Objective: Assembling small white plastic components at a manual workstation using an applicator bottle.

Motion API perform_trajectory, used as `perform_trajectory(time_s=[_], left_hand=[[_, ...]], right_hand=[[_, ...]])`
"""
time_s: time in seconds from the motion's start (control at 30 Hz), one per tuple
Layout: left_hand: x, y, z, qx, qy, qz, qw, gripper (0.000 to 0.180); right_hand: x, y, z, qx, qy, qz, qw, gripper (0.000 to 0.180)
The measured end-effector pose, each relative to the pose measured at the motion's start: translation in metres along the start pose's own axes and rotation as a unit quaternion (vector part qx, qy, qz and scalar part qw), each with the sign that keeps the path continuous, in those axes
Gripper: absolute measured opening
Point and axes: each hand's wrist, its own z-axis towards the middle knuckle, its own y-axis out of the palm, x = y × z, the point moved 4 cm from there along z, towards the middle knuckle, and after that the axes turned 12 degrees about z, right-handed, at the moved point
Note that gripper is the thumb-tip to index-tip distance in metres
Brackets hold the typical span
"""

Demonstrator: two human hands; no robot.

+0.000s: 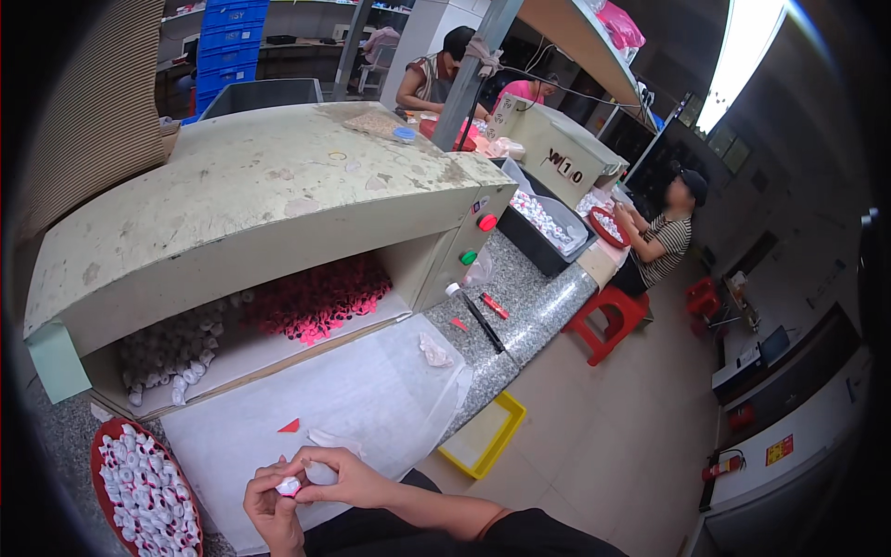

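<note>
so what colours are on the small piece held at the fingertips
The small piece is white with a pink edge, best seen in the head view.

Left hand (269, 509) and right hand (348, 475) are partly covering the white piece (289, 486). Bottom edge is cropping the red basket (113, 427). Cabinet (278, 186) is hiding the rear of the pink pile (320, 308).

You're holding a smooth-looking small white-and-pink piece (289, 485); your speckled grey stone-like countertop (531, 299) gleams, your flat white sheet (367, 395) looks papery and matt, your cream-painted boxy housing (260, 181) scuffed.
</note>
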Motion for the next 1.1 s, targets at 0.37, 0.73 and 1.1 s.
perform_trajectory(time_s=[0.37,0.73,1.1], left_hand=[[0.005,0.001,0.004,-0.057,0.023,0.021,0.998,0.02],[0.03,-0.03,-0.009,0.041,0.103,0.246,0.963,0.017],[0.085,-0.089,0.012,0.158,0.139,0.667,0.715,0.034]], right_hand=[[0.003,-0.007,-0.005,0.087,0.064,0.034,0.994,0.022],[0.031,0.017,0.012,0.017,0.117,0.111,0.987,0.032],[0.01,-0.023,0.024,0.091,0.06,0.02,0.994,0.047]])
